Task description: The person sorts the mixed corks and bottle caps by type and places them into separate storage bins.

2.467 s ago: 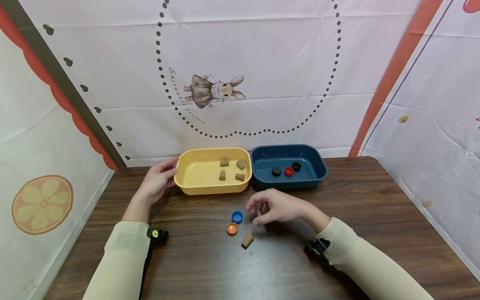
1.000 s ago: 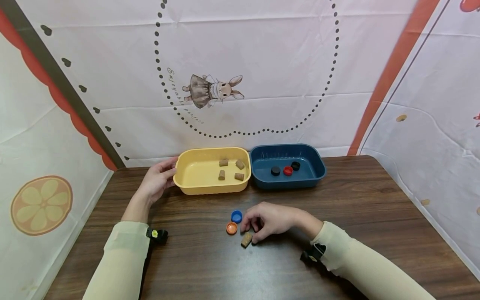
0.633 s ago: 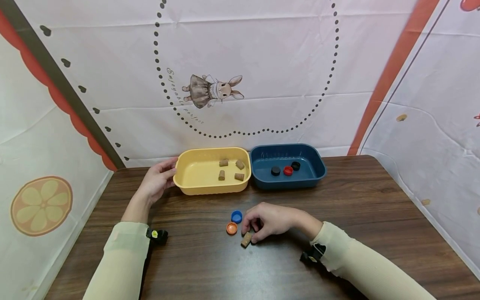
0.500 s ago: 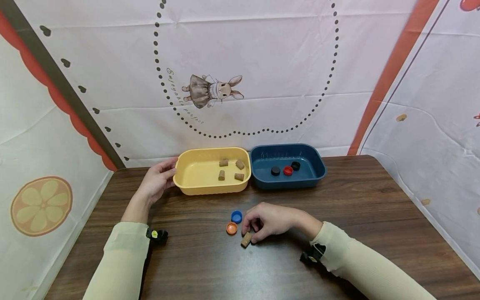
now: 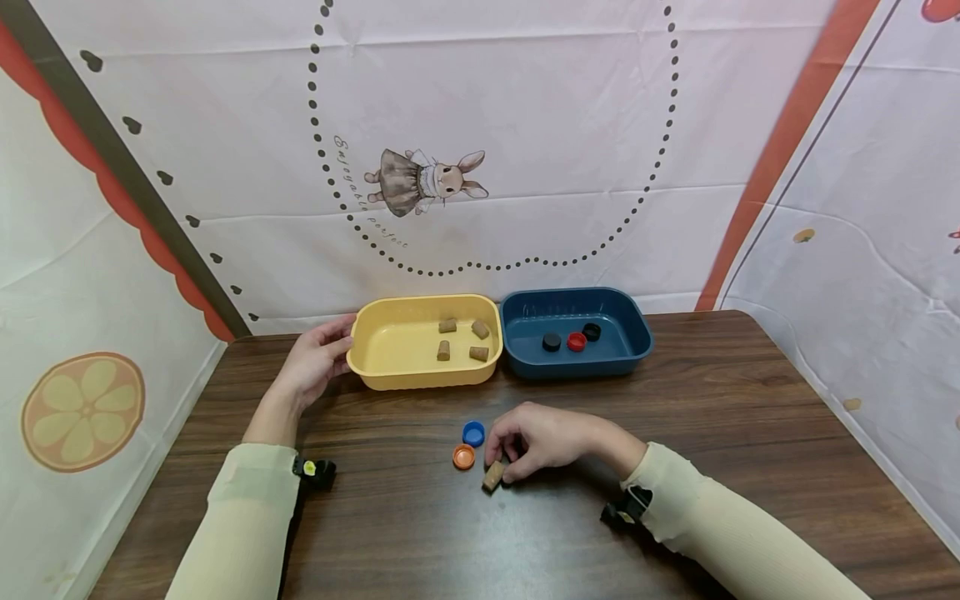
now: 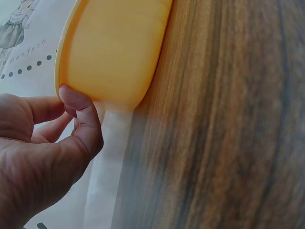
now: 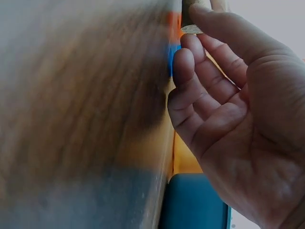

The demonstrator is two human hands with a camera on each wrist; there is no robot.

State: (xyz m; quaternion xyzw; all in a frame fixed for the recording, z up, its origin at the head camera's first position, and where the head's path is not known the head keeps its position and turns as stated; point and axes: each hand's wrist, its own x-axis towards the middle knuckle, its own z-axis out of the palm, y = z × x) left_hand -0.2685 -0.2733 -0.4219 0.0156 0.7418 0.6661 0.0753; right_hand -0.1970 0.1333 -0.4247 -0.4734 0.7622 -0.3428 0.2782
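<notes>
In the head view my right hand [image 5: 546,437] pinches a small cork stopper [image 5: 493,476] between thumb and fingers, close over the tabletop. The right wrist view shows the thumb against the cork [image 7: 191,29], the other fingers curled below. My left hand [image 5: 317,360] grips the left end of a yellow tub [image 5: 390,382]. Seen from the left wrist, its thumb lies at the tub's rim [image 6: 58,71] and the fingers are behind. Just left of the right hand lie a blue bottle cap [image 5: 473,433] and an orange bottle cap [image 5: 464,457].
Several corks [image 5: 444,351] lie in the right half of the yellow tub. Beside it stands a dark blue tub [image 5: 577,368] holding a red cap [image 5: 577,342] and two black caps [image 5: 551,342]. A printed cloth [image 5: 555,167] hangs behind the wooden table [image 5: 390,533].
My right hand has come down and toward me from beside the blue cap to the cork, and now pinches it. The cork has shifted very slightly. My left hand stays on the yellow tub.
</notes>
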